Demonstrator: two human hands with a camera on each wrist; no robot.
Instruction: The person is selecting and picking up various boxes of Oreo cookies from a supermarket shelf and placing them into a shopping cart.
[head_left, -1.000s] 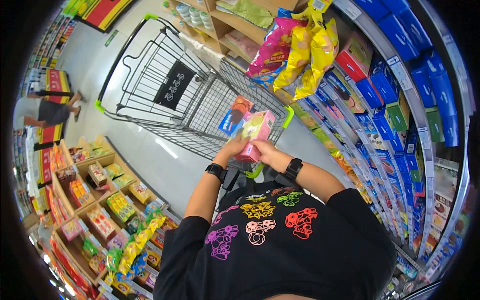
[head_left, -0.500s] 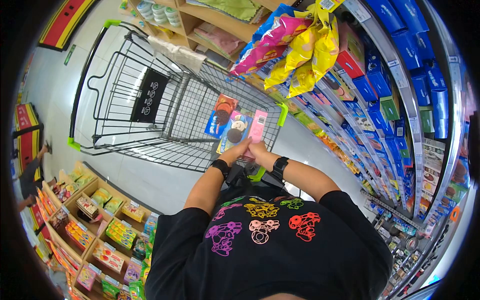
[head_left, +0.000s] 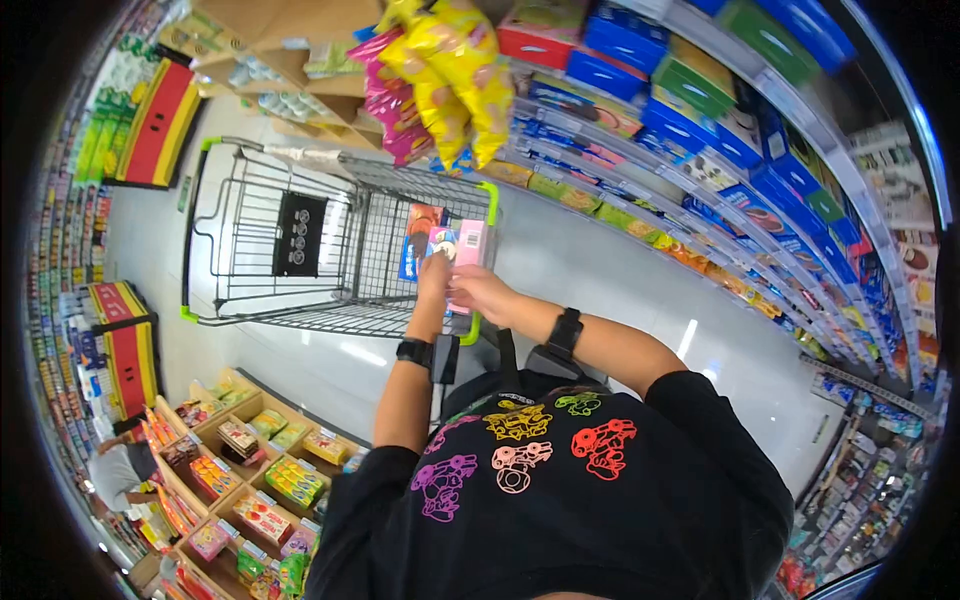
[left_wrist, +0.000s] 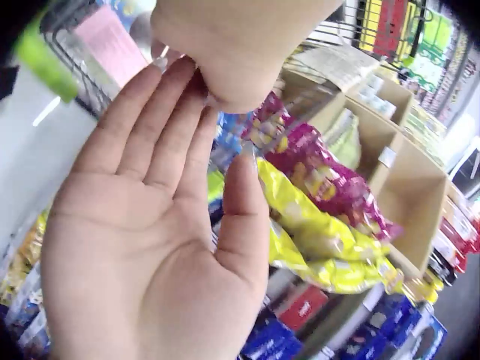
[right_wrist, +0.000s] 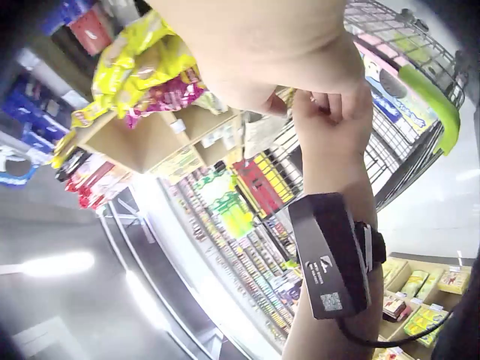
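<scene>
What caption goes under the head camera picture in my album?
Left hand and right hand close together beside a pink cardboard box, at a black, green-cornered wire shopping cart.

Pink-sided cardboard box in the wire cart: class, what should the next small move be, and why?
Probably draw back the bare right hand: its fingers look straight and its palm holds nothing, while the pink-sided cardboard box shows inside the black wire cart. Whether the bare left hand grips the box is unclear.
</scene>
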